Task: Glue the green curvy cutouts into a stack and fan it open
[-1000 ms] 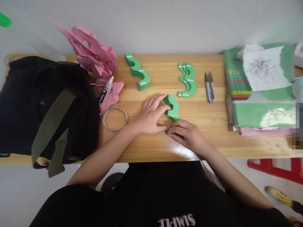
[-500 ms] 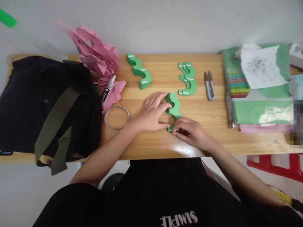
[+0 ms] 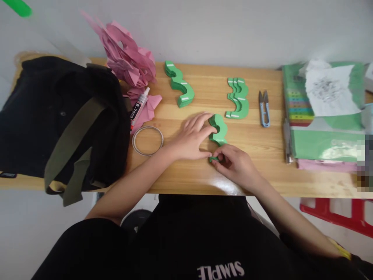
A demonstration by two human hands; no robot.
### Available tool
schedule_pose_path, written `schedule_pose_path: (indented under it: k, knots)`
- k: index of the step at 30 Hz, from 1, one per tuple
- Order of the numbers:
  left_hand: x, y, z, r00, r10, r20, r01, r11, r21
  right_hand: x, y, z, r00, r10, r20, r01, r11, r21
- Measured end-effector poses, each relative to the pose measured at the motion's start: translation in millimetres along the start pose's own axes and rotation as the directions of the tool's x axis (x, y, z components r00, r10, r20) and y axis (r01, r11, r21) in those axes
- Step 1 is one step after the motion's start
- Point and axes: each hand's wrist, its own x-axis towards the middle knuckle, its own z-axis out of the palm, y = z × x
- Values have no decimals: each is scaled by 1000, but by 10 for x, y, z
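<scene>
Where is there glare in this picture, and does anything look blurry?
Head view: pale glare on the wooden table below the right hand; head view: shine on the green pack; head view: the pink paper looks smeared at its upper tip.

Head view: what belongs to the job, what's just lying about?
Likely job:
wavy green stack at left hand and right hand
two wavy green stacks with white strips
possibly thin pale ring

Probably lying about:
black fabric bag
crumpled pink sheets
blue-handled metal snips
</scene>
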Motion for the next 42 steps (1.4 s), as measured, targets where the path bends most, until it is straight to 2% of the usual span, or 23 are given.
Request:
schedule_pose_path:
  k: [6,13,19,23,26,29,32,34,35,38,39,40,42]
  knots:
    - [2,7,-8,1000,-3,3,3,1000,2,-22,-33,46,997,-35,-71,24,988,-150]
    - [-1,5,-5,1000,2,-4,-2,1000,0,-52,-106,58,991,-112,-68,82,934,-347]
    - [-1,-4,2,1000,-2,-8,2,1000,-8,-46,-116,73,994,-94,-51,67,922,-381]
    - [-15,0,6,1000,-12,-13,12,1000,4,-41,-104,30,996,-42,-79,20,964,-264]
    - [-21,0,4,1000,-14,-22,14,1000,26,-44,-66,-43,995,77,-67,-77,997,-10]
    - [-19,-2,2,1000,-20,-10,21,999,40,-47,72,-173,969,246,-38,-230,942,244]
    - [-18,8,-2,1000,-26,-11,26,999,39,-44,345,-437,910,396,-122,-327,867,376]
    - [-20,16,-3,999,-36,-11,36,998,43,-37,573,-708,843,484,-237,-357,831,426]
    - [-21,18,-1,999,-40,-11,41,998,46,-30,689,-864,794,530,-298,-378,814,441]
    - [-22,11,10,999,-43,-8,43,997,56,13,1006,-1340,569,660,-490,-452,749,484]
    - [-23,8,16,999,-43,-9,43,997,60,38,1096,-1481,513,681,-522,-496,732,468]
    - [-23,5,22,999,-43,-12,44,997,63,69,1178,-1605,464,699,-544,-544,710,447]
    - [-24,5,31,999,-50,-15,51,996,68,142,1317,-1799,418,713,-563,-616,678,401]
